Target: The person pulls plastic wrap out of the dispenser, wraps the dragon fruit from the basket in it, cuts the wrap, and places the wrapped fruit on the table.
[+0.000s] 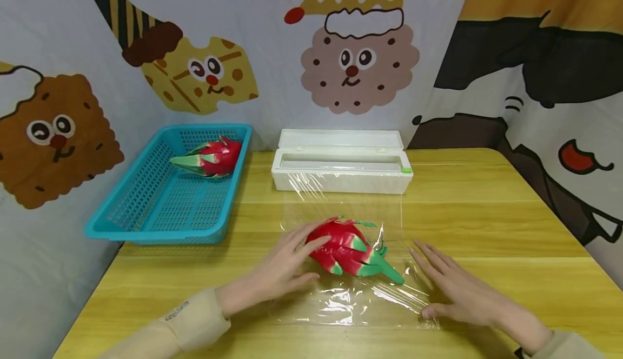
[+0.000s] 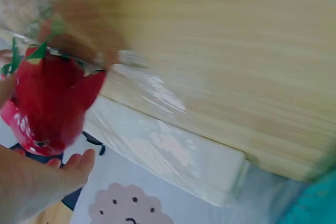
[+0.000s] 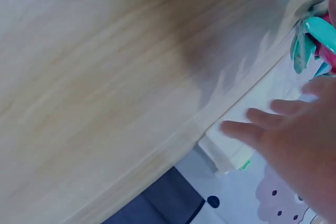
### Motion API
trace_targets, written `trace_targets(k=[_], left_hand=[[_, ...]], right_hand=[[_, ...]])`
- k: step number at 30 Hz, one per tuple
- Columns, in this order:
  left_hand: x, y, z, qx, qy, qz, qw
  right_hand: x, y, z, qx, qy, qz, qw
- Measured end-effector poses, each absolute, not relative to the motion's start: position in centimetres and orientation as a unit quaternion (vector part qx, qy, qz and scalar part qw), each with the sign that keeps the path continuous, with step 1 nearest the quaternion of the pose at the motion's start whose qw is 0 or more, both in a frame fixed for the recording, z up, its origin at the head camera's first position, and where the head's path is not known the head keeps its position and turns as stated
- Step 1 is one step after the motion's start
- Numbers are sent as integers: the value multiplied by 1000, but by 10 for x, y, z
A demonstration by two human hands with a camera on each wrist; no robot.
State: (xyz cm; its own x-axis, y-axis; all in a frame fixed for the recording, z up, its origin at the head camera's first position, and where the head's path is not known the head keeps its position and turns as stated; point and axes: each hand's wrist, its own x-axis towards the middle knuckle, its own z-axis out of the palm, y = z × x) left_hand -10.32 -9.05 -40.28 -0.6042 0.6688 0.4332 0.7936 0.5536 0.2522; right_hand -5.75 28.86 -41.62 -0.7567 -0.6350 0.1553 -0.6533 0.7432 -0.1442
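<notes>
At the lower right of the head view, the right hand [image 1: 459, 288] reaches out with straight fingers, gripping nothing, its thumb at a corner of clear film [image 1: 336, 300]. At lower centre, the left hand [image 1: 282, 267] rests loosely extended fingers on the left side of a red dragon fruit [image 1: 338, 246], which lies on the film just below mid-frame. The film spreads over the bench [image 1: 486, 202] from an open white box [image 1: 340, 182]. Left of centre, a blue basket [image 1: 160, 236] holds a second dragon fruit [image 1: 221, 158].

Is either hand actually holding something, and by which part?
Nothing is clearly gripped: the left hand touches the rounded end of the dragon fruit, while the right hand, fingers straight, is by the clear film.
</notes>
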Motion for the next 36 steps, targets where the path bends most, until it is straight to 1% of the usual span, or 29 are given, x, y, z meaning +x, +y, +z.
trace_targets(k=[2, 4, 6, 8, 9, 11, 12, 14, 16, 18, 20, 23, 27, 29, 32, 36], left_hand=[[-102, -98, -404, -398, -872, -228, 171], [-101, -105, -407, -388, -871, -234, 188], [-100, -112, -409, -419, -860, -227, 183], [-99, -119, -410, -488, -834, -209, 151], [-98, -122, -411, -525, -817, -200, 125], [-95, -128, -411, -581, -791, -185, 55], [-94, -131, -411, -595, -784, -176, 20], [-92, -136, -412, -602, -781, -161, -32], [-91, -141, -413, -589, -790, -150, -74], [-91, -145, -414, -576, -798, -147, -96], [-91, -148, -415, -566, -802, -157, -110], [-93, -149, -418, -557, -803, -182, -111], [-95, -148, -421, -565, -795, -203, -88], [-96, -148, -422, -568, -793, -207, -75], [-95, -146, -423, -562, -795, -217, -69], [-94, -145, -423, -547, -798, -240, -80]], right_hand=[[-61, 288, -415, 373, -920, 99, 74], [-64, 287, -414, 400, -906, 106, 89], [-67, 287, -414, 429, -891, 103, 104], [-70, 286, -415, 463, -871, 109, 125], [-71, 285, -415, 480, -859, 115, 134], [-73, 285, -417, 510, -838, 135, 140], [-73, 285, -418, 526, -826, 152, 137], [-74, 284, -420, 553, -804, 187, 113], [-73, 284, -422, 565, -793, 212, 88], [-71, 285, -424, 568, -788, 227, 72], [-70, 286, -425, 565, -791, 225, 67], [-70, 286, -425, 562, -795, 216, 66], [-72, 281, -425, 568, -791, 216, 72], [-73, 279, -423, 561, -794, 224, 66], [-76, 275, -418, 539, -805, 244, 49], [-82, 270, -406, 483, -830, 276, 40]])
